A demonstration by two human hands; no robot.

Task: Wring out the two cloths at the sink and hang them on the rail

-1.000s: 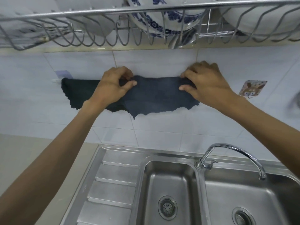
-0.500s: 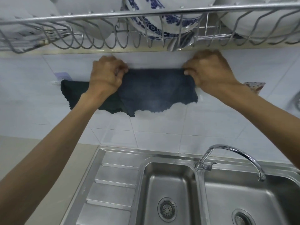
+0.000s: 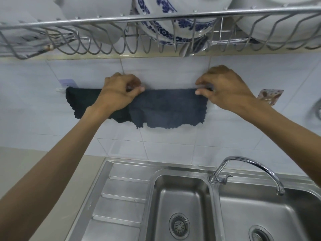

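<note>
Your left hand [image 3: 119,92] and right hand [image 3: 224,87] sit in the middle of the frame, each with its fingers pinched shut on the top edge of the blue-grey cloth [image 3: 170,110]. That cloth hangs flat against the white wall tiles [image 3: 173,145], draped over the rail [image 3: 60,90], of which only the left end shows beside a pale hook pad. A darker cloth [image 3: 81,101] hangs on the same rail to the left, its right part hidden behind your left wrist and overlapped by the blue-grey one.

Half a second ago your hands were raised close under the dish rack [image 3: 156,20] with the cloth's top edge lifted; now both hands have come down and the cloth's top edge lies level with the rail. It also hangs longer and smoother than before, with its scalloped lower edge spread wider. The dark cloth has not shifted.

Below, in the lower part of the frame, the steel double sink [image 3: 125,197] and its curved tap [image 3: 251,166] stand clear of both cloths. Blue-patterned bowls [image 3: 173,23] rest in the rack along the top.
</note>
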